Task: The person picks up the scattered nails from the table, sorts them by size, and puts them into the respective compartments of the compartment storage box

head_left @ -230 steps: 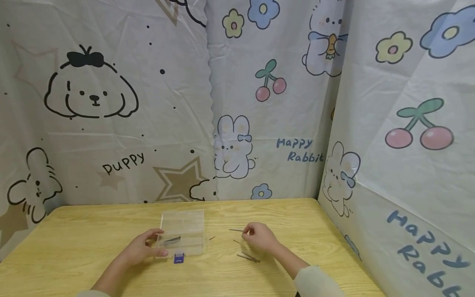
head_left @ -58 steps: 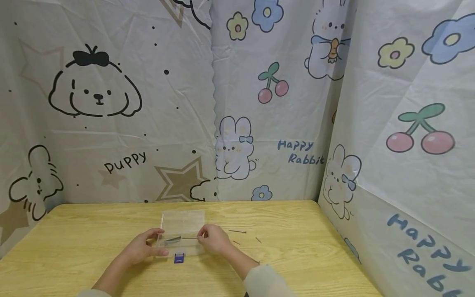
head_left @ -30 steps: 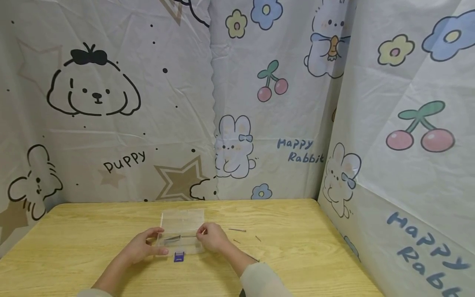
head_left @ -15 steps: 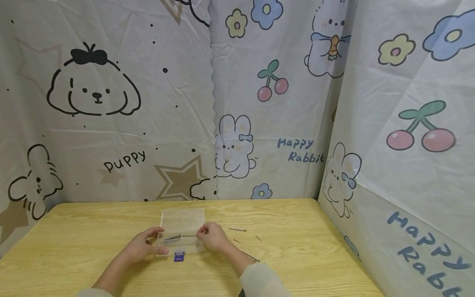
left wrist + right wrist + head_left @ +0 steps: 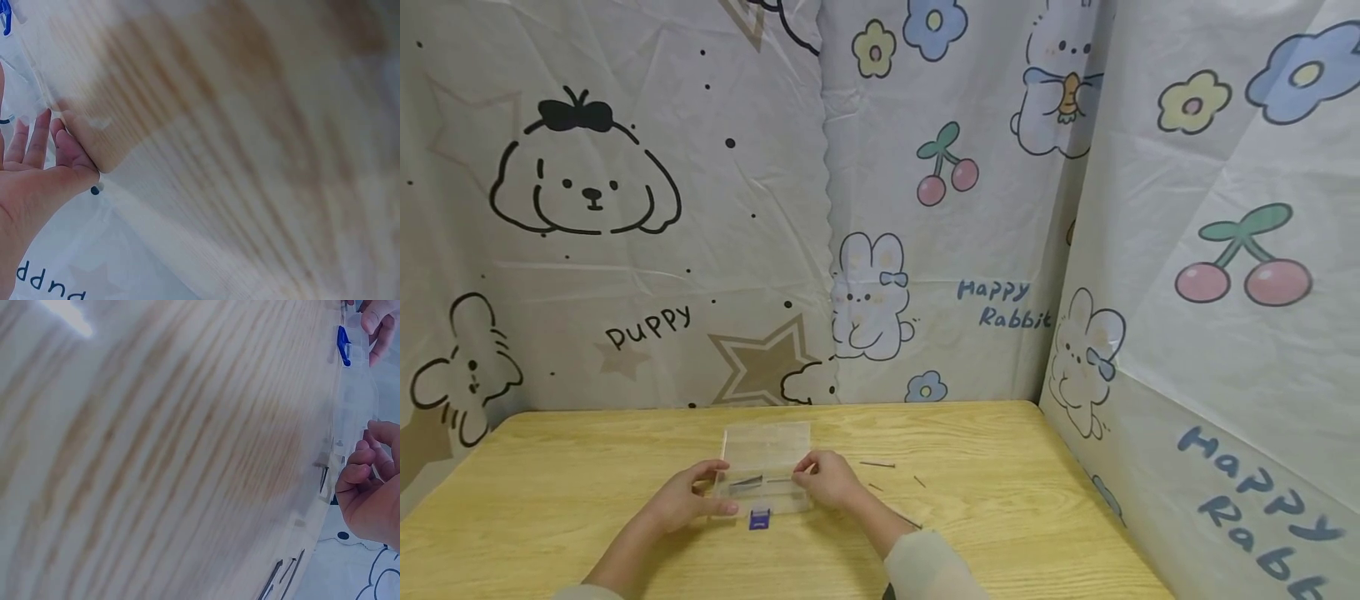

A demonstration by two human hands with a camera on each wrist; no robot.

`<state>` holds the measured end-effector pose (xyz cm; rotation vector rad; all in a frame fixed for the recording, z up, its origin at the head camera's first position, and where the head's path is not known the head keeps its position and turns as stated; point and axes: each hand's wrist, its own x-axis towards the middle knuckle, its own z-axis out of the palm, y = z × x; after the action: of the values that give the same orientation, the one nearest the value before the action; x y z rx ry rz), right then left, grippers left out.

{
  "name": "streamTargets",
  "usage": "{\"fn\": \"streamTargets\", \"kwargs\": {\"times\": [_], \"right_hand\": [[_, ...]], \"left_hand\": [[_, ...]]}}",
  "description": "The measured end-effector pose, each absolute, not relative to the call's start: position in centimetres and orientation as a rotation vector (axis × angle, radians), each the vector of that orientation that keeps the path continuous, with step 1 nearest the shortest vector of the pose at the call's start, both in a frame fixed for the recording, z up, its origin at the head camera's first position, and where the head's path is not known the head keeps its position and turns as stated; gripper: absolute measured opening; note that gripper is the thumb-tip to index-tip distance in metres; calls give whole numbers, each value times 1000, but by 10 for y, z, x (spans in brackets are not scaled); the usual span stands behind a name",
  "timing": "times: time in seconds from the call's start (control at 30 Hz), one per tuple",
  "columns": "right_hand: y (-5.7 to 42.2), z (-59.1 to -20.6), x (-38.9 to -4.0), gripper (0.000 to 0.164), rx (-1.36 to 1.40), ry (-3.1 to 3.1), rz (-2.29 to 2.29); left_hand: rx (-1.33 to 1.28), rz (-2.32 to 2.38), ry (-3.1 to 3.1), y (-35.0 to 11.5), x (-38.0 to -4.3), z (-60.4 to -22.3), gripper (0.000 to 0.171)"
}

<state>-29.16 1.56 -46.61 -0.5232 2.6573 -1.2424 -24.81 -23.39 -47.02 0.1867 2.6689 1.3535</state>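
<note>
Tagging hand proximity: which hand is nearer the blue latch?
Left. The left hand grips the left side of the clear box, its thumb just left of the blue latch; the right hand is at the box's right side, farther off.

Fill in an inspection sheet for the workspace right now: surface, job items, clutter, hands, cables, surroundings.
Surface: wood-grain table.
Job items: clear box, open; blue-purple latch at its front; dark nails inside.
Clutter: at least four loose nails to the box's right.
Left hand: grips the box's left side.
Right hand: seems to pinch a thin nail over the box.
Cables: nothing seen.
Surroundings: cartoon-printed cloth behind and to the right.
</note>
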Motion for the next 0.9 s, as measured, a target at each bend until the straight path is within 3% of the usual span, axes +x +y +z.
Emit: {"fn": "streamTargets", "kwargs": {"times": [0.9], "right_hand": [[87, -459, -311, 16, -400, 2810, -1180]], "left_hand": [[227, 1344, 2693, -234, -247, -470, 78]]}}
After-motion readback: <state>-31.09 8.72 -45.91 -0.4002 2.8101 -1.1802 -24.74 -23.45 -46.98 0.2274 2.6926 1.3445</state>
